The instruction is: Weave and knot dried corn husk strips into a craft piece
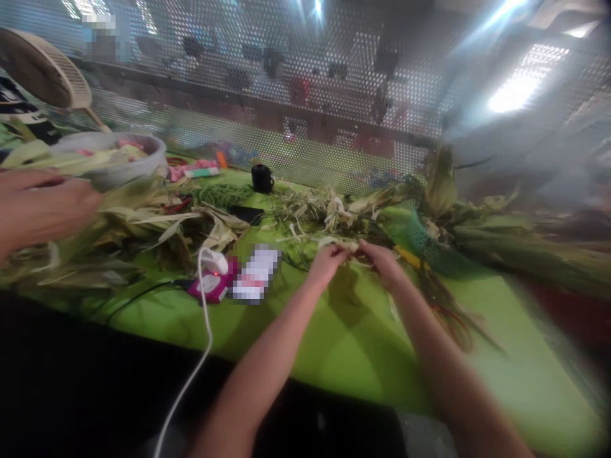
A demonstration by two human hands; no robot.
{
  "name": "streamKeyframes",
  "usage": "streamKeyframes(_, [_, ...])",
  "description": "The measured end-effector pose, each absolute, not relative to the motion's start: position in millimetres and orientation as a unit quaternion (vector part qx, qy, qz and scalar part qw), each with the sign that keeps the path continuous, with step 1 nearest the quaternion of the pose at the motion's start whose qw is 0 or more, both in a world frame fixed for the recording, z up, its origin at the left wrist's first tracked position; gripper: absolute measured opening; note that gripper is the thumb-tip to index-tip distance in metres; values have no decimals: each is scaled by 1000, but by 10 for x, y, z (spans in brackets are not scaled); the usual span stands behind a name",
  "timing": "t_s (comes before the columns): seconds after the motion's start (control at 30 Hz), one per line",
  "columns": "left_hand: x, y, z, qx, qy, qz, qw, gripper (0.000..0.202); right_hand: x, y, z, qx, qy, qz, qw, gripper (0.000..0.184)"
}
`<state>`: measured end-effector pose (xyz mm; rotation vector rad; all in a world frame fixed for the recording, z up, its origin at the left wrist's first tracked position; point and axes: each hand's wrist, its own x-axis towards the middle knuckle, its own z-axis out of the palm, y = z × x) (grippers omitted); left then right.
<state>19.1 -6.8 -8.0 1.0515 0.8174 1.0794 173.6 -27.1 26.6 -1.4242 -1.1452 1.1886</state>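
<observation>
Both my hands meet at the middle of a green table (363, 356), fingers pinched on a pale strip of corn husk (340, 242). My left hand (326, 262) grips its left end and my right hand (384, 259) grips the right end. Loose dried husks (329, 213) lie in a heap just beyond my fingers. The picture is blurred by motion.
Another person's hand (38, 207) rests on a husk pile (143, 229) at the left. A grey bowl (157, 156), a black cup (262, 178), a green basket (424, 245), a pink device with a white cable (212, 280) and a perforated metal screen (334, 95) are nearby.
</observation>
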Motion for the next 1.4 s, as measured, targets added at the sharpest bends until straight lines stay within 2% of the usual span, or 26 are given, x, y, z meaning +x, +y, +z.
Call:
streamKeyframes(0.23, [201, -55, -106, 507, 316, 452, 662, 26, 1676, -158, 314, -539, -482, 448, 526, 39])
streamKeyframes(0.43, [192, -93, -29, 466, 327, 456, 684, 22, 1681, -145, 216, -570, -589, 252, 514, 30])
streamKeyframes(0.5, [180, -113, 1, 442, 316, 464, 700, 23, 1664, -153, 200, -559, -604, 233, 518, 29])
streamKeyframes(0.67, [182, -104, 15, 389, 337, 485, 706, 33, 1607, -179, 212, -524, -592, 302, 533, 28])
streamKeyframes(0.9, [198, -70, -22, 349, 361, 509, 699, 32, 1549, -190, 187, -504, -528, 364, 579, 28])
streamKeyframes(1.07, [188, -49, -57, 390, 341, 489, 702, 36, 1530, -217, 207, -519, -518, 372, 569, 31])
streamKeyframes(1.4, [264, -93, -52, 381, 357, 562, 642, 29, 1503, -210, 161, -520, -454, 387, 611, 30])
